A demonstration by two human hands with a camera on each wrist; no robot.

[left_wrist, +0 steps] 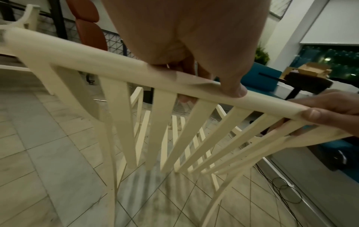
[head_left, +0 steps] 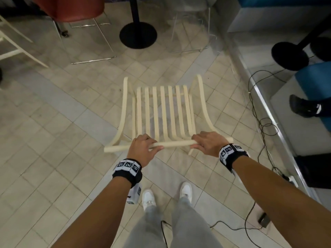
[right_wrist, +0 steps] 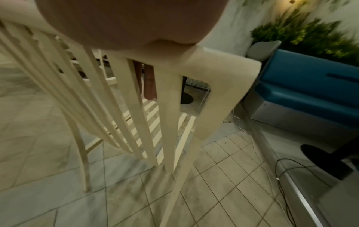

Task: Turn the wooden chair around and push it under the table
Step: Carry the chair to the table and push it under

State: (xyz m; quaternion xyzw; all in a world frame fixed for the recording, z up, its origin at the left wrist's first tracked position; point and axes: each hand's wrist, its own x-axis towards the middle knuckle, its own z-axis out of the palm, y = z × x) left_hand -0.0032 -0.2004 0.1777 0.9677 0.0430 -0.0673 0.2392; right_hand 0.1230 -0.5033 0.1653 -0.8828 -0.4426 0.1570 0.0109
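A cream wooden chair (head_left: 164, 111) with a slatted seat and back stands on the tiled floor in front of me, seat pointing away. My left hand (head_left: 143, 145) grips the back's top rail (head_left: 173, 144) left of the middle, thumb along the near side. My right hand (head_left: 206, 142) grips the same rail near its right end. In the left wrist view the rail (left_wrist: 120, 72) runs under my palm, and my left hand (left_wrist: 194, 53) wraps it. The right wrist view shows my right hand (right_wrist: 126, 23) over the rail's corner (right_wrist: 223, 76). A table's black pedestal base (head_left: 138, 34) stands beyond the chair.
A red chair (head_left: 71, 9) on a thin metal frame stands at the far left. A blue bench (head_left: 315, 90) on a raised step runs along the right, with a second black pedestal base (head_left: 290, 56), another person's shoe (head_left: 302, 106) and loose cables (head_left: 265, 126).
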